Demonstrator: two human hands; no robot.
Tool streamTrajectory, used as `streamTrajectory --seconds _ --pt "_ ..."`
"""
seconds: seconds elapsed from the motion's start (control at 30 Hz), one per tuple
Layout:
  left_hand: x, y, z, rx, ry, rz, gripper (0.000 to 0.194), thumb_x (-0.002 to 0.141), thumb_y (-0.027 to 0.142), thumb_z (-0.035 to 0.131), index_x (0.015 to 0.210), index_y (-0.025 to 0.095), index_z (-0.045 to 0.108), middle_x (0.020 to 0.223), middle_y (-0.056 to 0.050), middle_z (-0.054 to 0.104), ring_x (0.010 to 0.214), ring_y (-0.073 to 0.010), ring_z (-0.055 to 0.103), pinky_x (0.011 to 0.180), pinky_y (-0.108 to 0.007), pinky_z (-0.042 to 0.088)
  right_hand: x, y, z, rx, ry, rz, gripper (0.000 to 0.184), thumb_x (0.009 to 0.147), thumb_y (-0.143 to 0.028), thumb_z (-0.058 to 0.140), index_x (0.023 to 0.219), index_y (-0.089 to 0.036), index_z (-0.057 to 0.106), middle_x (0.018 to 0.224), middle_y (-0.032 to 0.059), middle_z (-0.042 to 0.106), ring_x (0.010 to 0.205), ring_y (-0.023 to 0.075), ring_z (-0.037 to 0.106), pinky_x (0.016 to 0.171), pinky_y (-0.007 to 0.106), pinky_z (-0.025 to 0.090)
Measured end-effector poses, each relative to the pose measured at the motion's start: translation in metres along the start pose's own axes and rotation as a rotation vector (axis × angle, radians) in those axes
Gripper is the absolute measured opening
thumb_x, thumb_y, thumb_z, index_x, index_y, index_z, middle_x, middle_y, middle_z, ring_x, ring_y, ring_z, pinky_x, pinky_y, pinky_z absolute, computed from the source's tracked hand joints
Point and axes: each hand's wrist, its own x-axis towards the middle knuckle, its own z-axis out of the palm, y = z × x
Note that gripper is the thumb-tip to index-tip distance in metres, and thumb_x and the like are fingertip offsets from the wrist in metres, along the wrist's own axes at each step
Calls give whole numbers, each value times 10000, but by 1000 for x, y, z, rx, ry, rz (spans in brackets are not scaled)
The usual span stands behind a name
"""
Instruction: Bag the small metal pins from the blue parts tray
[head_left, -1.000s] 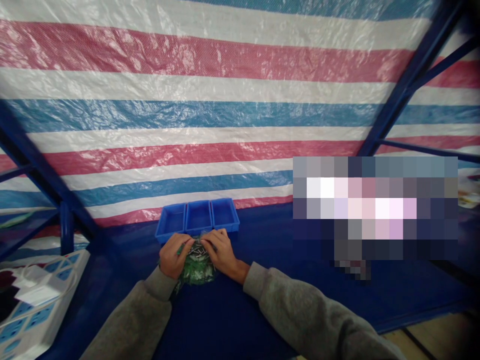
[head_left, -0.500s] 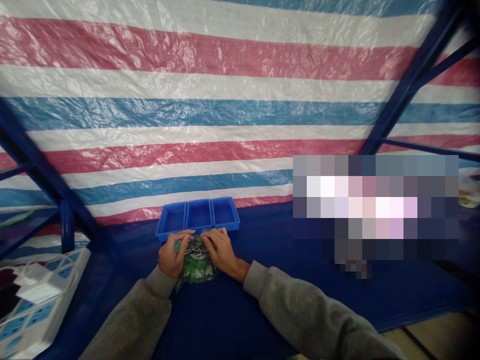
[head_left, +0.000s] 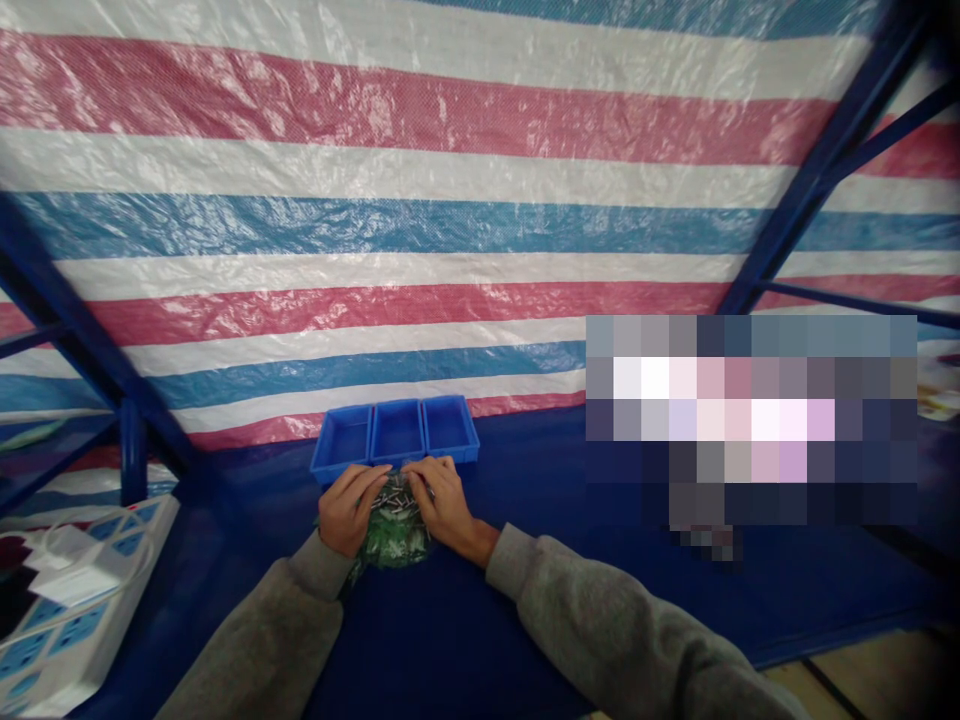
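Note:
A crumpled green see-through plastic bag [head_left: 391, 543] lies on the blue table with its mouth spread. Inside it is a pile of small, thin metal pieces [head_left: 390, 497], perhaps screws; they are too small to tell. At the bag's left edge is my left hand [head_left: 349, 508], its fingers bent over the rim and closed on it. My right hand [head_left: 442, 505] grips the opposite edge the same way, fingertips pointing inward. Both hands are just in front of three joined blue plastic bins [head_left: 397, 432], whose floors show bare blue.
On the left a white power strip [head_left: 112, 600] with blue sockets carries a white plug [head_left: 79, 570] and cable. Blue metal posts [head_left: 810, 190] frame a striped plastic sheet [head_left: 420, 225] behind the table [head_left: 450, 640]. A pixelated patch hides the table's right side.
The fingers of my left hand have come slightly closer together over the bag's edge. My right hand and the bins stay practically where they were.

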Motion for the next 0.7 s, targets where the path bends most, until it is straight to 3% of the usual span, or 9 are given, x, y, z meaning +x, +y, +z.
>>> streamTrajectory --seconds 0.3,0.7 --pt "-4 -6 2 -20 0 5 219 879 182 461 972 174 659 922 -48 685 865 -150 629 834 -282 492 -1 1 1 1 -1 -1 191 920 -179 388 979 -195 570 900 36 642 802 150 557 780 310 329" --pt "-4 -3 3 -53 -51 -152 264 874 288 479 1091 174 578 682 17 685 561 -103 634 651 -212 521 -1 2 2 -19 -32 -33 133 897 -242 478 927 -197 598 821 21 633 767 142 553 764 312 335"
